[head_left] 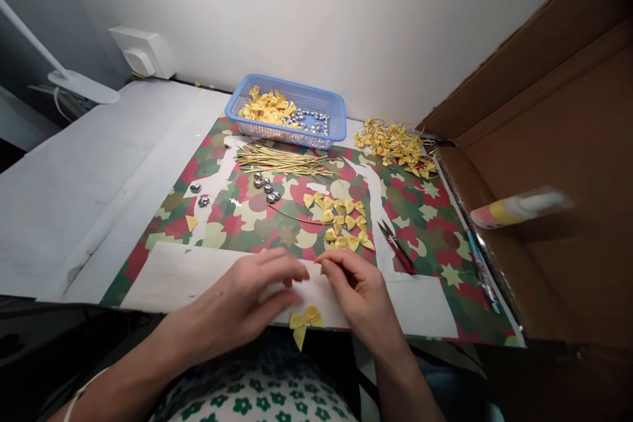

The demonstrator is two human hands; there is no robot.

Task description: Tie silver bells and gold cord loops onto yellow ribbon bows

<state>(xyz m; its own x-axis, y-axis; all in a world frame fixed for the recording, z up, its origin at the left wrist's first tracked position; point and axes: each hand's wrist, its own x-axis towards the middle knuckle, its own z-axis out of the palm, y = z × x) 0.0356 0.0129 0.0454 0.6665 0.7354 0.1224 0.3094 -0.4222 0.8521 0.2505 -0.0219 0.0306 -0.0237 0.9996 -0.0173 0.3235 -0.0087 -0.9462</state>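
Observation:
My left hand (257, 290) hovers over the white strip at the table's front, its thumb and fingers apart with nothing visible between them. Opposite it, my right hand (357, 287) pinches thumb and index finger together; whatever they hold is too small to make out. Below and between both hands, a yellow ribbon bow (305, 323) lies at the front edge, one tail hanging down. Just beyond my right hand sits a cluster of small yellow bows (346, 221). A single thin gold tie (297, 217) lies left of them, near several silver jingle bells (267, 188).
A blue basket (236, 112) holds yellow bows and silver beads. In front lies a bundle of gold ties (281, 161). Tied bows (395, 145) are heaped at the back right. Red-handled thread snips (397, 249) lie right, near a cardboard box (544, 99) and a glue bottle (514, 208).

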